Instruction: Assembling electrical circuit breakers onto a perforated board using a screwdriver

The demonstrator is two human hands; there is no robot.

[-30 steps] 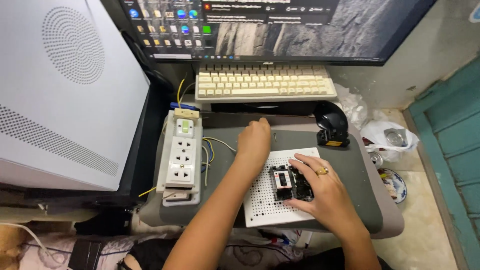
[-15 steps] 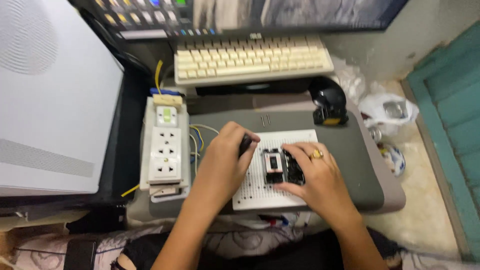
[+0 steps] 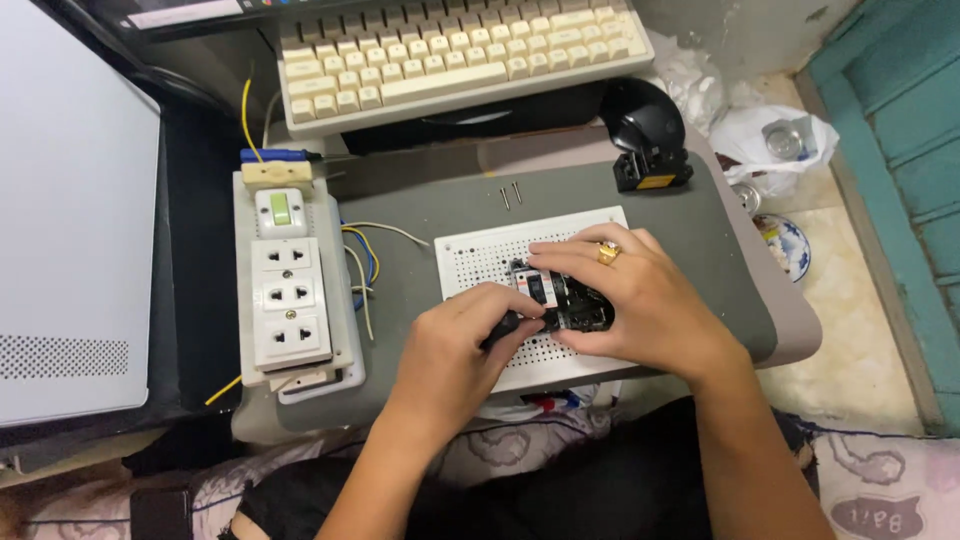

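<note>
Left hand [image 3: 455,345] now at breaker [image 3: 562,298]

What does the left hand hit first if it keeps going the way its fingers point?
The left hand points up and right, gripping a dark tool. Straight on, it would likely meet the small black device on the white perforated board, with the right hand just behind.

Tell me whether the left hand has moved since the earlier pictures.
Yes. The left hand has come off the perforated white board's far-left corner, toward the small black device.
</note>
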